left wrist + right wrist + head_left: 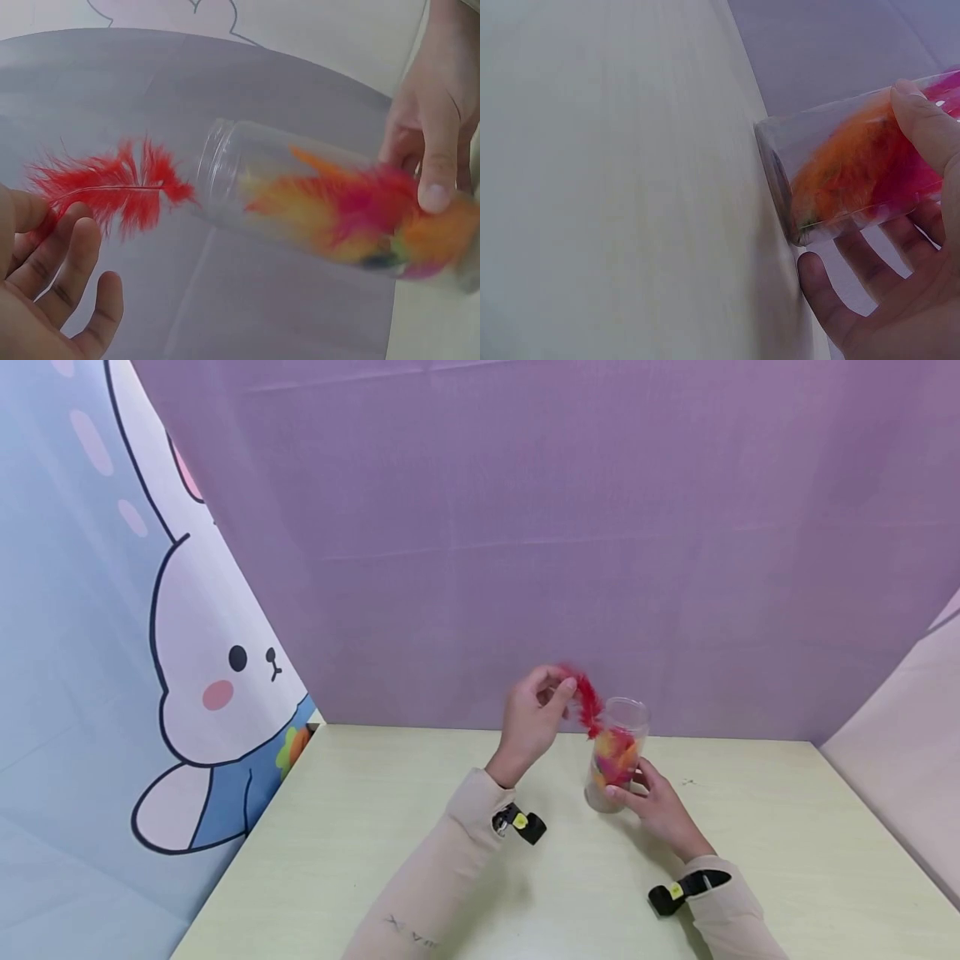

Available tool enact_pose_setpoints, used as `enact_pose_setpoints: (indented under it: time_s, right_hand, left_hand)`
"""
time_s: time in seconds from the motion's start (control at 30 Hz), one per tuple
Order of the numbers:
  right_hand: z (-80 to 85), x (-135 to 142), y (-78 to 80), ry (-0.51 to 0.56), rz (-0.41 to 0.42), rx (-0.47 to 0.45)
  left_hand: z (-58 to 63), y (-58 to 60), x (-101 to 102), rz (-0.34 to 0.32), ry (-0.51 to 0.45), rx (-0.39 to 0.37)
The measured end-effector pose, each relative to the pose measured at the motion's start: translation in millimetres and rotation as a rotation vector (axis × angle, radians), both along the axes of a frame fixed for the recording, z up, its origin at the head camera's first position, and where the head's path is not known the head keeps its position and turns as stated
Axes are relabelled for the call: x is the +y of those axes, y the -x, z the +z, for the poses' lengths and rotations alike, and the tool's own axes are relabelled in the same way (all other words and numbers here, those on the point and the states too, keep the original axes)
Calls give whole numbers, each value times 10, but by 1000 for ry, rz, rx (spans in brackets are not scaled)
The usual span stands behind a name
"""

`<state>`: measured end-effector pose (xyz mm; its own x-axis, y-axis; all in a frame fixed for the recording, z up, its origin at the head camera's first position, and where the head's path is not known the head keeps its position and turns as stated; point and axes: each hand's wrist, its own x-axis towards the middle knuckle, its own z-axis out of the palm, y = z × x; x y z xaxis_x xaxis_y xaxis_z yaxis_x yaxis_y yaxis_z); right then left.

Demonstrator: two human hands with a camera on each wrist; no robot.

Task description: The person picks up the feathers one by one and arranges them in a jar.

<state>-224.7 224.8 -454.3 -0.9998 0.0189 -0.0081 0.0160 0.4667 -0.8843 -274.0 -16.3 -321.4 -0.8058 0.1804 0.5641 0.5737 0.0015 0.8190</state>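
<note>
A red feather (pixel 112 187) is pinched between the thumb and fingers of my left hand (pixel 534 714), its free end pointing at the mouth of a clear plastic jar (pixel 627 714). In the left wrist view the feather tip comes close to the jar's rim. Several colourful feathers (pixel 337 210), orange, yellow, magenta and red, fill the jar's middle and lower part. My right hand (pixel 660 808) grips the jar low on its side, thumb in front and fingers behind. The jar stands nearly upright, slightly tilted, at the table's back part.
The pale wood-look table (pixel 360 843) ends at a purple cloth backdrop (pixel 480 560). A rabbit-print curtain (pixel 210 710) hangs at the left, and a whitish cloth (pixel 900 752) at the right. Each wrist carries a small black camera (pixel 531 827) on a strap.
</note>
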Motion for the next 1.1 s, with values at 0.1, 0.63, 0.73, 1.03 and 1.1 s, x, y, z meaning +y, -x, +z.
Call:
enact_pose_setpoints:
  time_s: [0.1, 0.63, 0.73, 1.03, 1.1]
  right_hand:
    - [8, -2, 0, 1, 0, -14]
    - [11, -13, 2, 6, 1, -22]
    - [8, -14, -3, 2, 4, -8]
    - [29, -41, -16, -3, -3, -18]
    - [30, -38, -15, -4, -5, -17]
  left_hand:
    - [15, -1, 54, -1, -32, -11]
    - [95, 42, 279, -19, -126, -52]
    - [103, 46, 324, -12, -135, -63]
    - [79, 60, 464, 25, -181, -71]
    - [54, 63, 500, 32, -198, -73]
